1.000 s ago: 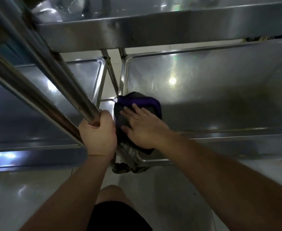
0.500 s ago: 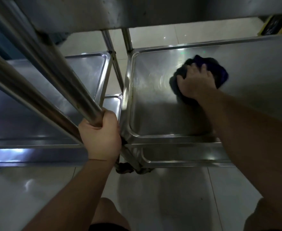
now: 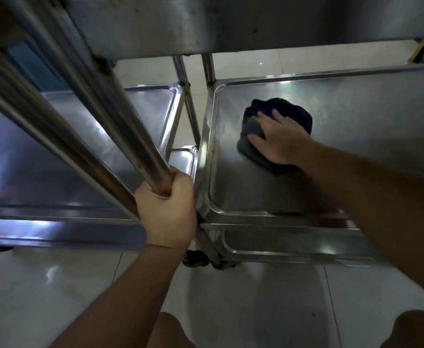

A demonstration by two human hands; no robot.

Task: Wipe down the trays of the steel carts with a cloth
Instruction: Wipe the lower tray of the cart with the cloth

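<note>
A dark purple and grey cloth (image 3: pixel 293 110) lies on the middle steel tray (image 3: pixel 251 197) of the right cart. My right hand (image 3: pixel 280 139) presses flat on the cloth, fingers spread, left of the tray's middle. My left hand (image 3: pixel 167 209) is closed around the cart's upright steel post (image 3: pixel 120 126) at the tray's near left corner. The upper tray (image 3: pixel 206 23) overhangs the top of the view and hides the far part of the tray below.
A second steel cart (image 3: pixel 63 136) stands close on the left, its trays level with this one. A lower tray (image 3: pixel 293 247) shows beneath the wiped one, with a caster (image 3: pixel 196 259) at its corner. Pale floor tiles lie below, and my knees show at the bottom edge.
My right hand carried the cloth from the tray's near left corner out to the far middle, then back a little to the left. My left hand stayed on the post.
</note>
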